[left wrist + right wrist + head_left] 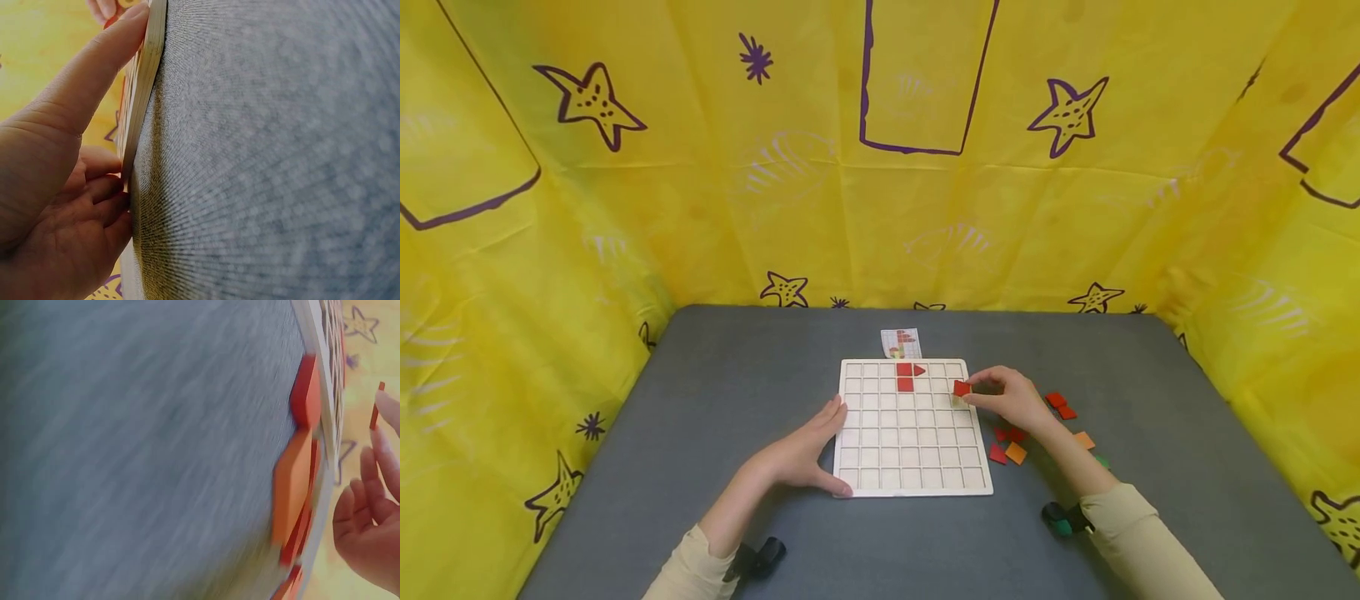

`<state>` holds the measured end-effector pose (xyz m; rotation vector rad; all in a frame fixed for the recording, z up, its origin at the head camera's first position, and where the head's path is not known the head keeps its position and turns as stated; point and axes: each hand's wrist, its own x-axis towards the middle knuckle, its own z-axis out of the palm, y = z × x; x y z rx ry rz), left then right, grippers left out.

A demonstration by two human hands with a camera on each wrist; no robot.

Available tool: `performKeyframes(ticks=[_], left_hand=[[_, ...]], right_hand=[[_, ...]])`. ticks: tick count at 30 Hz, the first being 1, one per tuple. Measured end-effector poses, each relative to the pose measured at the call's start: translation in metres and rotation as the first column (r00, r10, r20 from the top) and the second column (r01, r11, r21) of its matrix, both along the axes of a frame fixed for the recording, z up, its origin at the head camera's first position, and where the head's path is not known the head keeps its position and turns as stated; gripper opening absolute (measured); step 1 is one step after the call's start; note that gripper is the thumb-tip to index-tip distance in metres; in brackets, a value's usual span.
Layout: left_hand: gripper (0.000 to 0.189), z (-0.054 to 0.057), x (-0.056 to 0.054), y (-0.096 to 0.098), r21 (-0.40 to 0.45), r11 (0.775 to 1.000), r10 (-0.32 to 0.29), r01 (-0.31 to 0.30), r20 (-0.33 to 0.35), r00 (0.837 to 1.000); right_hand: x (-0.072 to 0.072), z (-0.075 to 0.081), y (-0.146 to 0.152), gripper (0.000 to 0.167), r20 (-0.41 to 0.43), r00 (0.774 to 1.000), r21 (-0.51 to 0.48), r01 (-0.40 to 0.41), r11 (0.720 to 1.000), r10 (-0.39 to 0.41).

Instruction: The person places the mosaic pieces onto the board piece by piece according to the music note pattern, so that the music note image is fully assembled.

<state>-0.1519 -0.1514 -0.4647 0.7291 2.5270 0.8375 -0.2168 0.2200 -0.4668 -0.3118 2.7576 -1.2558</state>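
A white square-grid board point(887, 458) lies on the grey table. My left hand point(805, 450) rests along its left side, the thumb at the near left corner and the fingers extended against the edge. Between thumb and fingertips my right hand point(1011, 400) pinches a red square tile point(962, 388) above the board's right part; the right wrist view shows this tile point(377, 406) edge-on. Near the board's far edge sit a red square tile point(904, 369), a red triangle tile point(919, 371) beside it and another red square tile point(905, 384) just below.
Behind the board lies a small printed pattern card point(900, 342). Loose tiles are scattered right of the board: a red one point(997, 453), an orange one point(1016, 452), more red ones point(1062, 405) and a partly hidden green one point(1101, 461). Yellow patterned cloth point(700, 167) surrounds the table.
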Motion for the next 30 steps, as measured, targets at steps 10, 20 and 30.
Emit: performKeyframes(ticks=[10, 20, 30], left_hand=[[0.124, 0.001, 0.002, 0.001, -0.014, 1.000, 0.009, -0.009, 0.008, 1.000], [0.125, 0.000, 0.001, 0.000, -0.005, 1.000, 0.002, -0.002, -0.001, 1.000], [0.124, 0.000, 0.001, 0.000, -0.031, 0.999, 0.011, -0.011, 0.007, 1.000]], right_hand=[[-0.020, -0.008, -0.037, 0.027, -0.063, 0.996, 0.071, -0.065, 0.995, 0.069], [-0.032, -0.007, -0.057, 0.026, -0.083, 0.993, 0.143, -0.071, 0.987, 0.083], [-0.032, -0.005, -0.064, 0.025, -0.125, 0.985, 0.164, -0.101, 0.981, 0.122]])
